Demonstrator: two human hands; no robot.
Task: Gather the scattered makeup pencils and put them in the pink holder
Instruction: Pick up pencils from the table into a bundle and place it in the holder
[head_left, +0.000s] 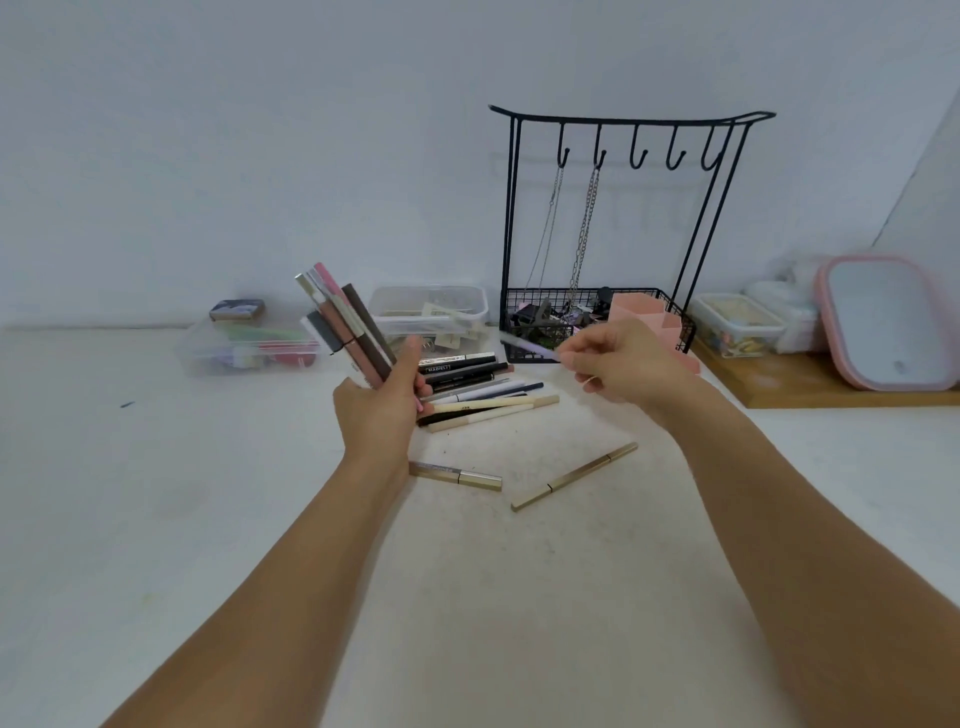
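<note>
Our left hand (382, 410) is curled round a bundle of makeup pencils (345, 325), gripping them at their lower ends so that they fan up and to the left, above the counter (156, 467). Our right hand (623, 364) is raised near the wire rack (623, 234) and pinches a pale lilac pencil (530, 347) between thumb and fingers; the pencil is blurred and points left. Behind that hand, and partly hidden by it, the pink holder (644, 312) stands at the right end of the rack's mesh basket; we cannot tell whether it sits inside the basket or just in front of it. Between our two hands a pile of pencils (478, 392) lies on the counter, black, white and cream ones side by side. Nearer to us lie two gold pencils apart from the pile, a short gold pencil (457, 475) just beside our left wrist and a long gold pencil (574, 476) to its right. Two chains (584, 234) hang from the rack's hooks. A clear box (249, 345) sits to the left by the wall, and a pink-framed mirror (883, 322) leans at the far right.
</note>
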